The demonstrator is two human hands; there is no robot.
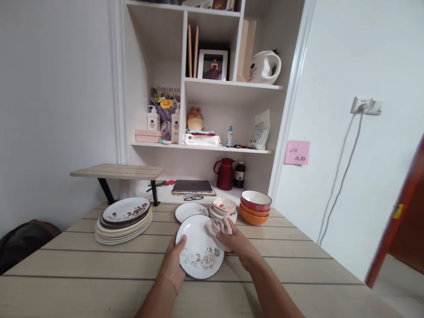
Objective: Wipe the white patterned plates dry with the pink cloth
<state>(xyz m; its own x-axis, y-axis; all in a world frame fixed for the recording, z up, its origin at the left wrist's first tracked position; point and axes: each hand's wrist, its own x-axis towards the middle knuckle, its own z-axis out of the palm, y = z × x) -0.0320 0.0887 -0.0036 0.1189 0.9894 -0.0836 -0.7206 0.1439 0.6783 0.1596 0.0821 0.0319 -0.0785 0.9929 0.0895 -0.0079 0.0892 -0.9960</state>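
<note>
A white plate (pixel 195 238) with a dark rim and a brown flower print is held tilted above the table. My left hand (pixel 174 260) grips its left edge, thumb on the face and fingers behind. In my right hand (pixel 233 240) is a bunched pale pink cloth (pixel 219 226), pressed against the plate's upper right edge. Just beyond lies another white plate (pixel 190 212), partly covered by the held one. Small patterned bowls (pixel 224 204) sit on small plates (pixel 232 216) behind my right hand.
At the left stands a stack of plates (pixel 124 221), near a small raised shelf (pixel 115 171) on black legs. Stacked red and orange bowls (pixel 255 207) are at the right. Behind the table (pixel 109 282) are a laptop (pixel 192 186), glasses (pixel 194 198), a red jug (pixel 225 174) and a dark bottle (pixel 239 175).
</note>
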